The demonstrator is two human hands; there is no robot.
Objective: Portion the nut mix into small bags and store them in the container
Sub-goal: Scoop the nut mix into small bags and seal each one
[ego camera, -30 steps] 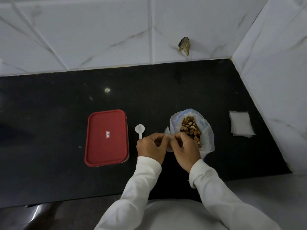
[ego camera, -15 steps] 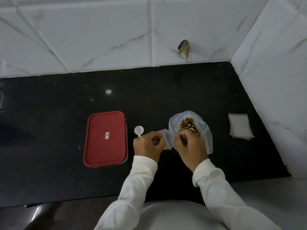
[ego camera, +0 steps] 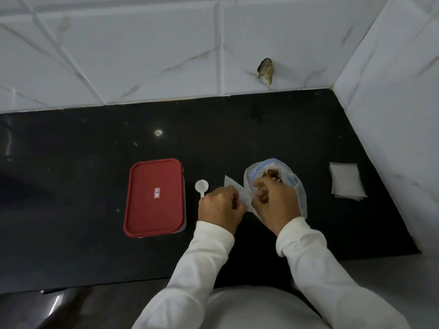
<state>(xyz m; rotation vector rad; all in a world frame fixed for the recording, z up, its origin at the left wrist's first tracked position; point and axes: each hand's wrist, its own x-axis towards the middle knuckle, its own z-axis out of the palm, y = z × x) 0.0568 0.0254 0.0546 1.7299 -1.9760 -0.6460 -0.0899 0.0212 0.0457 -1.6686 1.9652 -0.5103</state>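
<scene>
Both hands sit close together in front of the person, fingers curled; the left hand (ego camera: 221,205) and right hand (ego camera: 275,205) each pinch an edge of one small bag (ego camera: 234,188), probably to work its mouth open for filling; the big bag (ego camera: 294,184) of nut mix (ego camera: 273,173) stands open just behind the right hand, within easy reach; the white spoon (ego camera: 202,186) lies beside the left hand; the container (ego camera: 154,198), red lid on, waits further left on the dark counter (ego camera: 71,186); spare bags (ego camera: 345,181) are stacked well to the right.
</scene>
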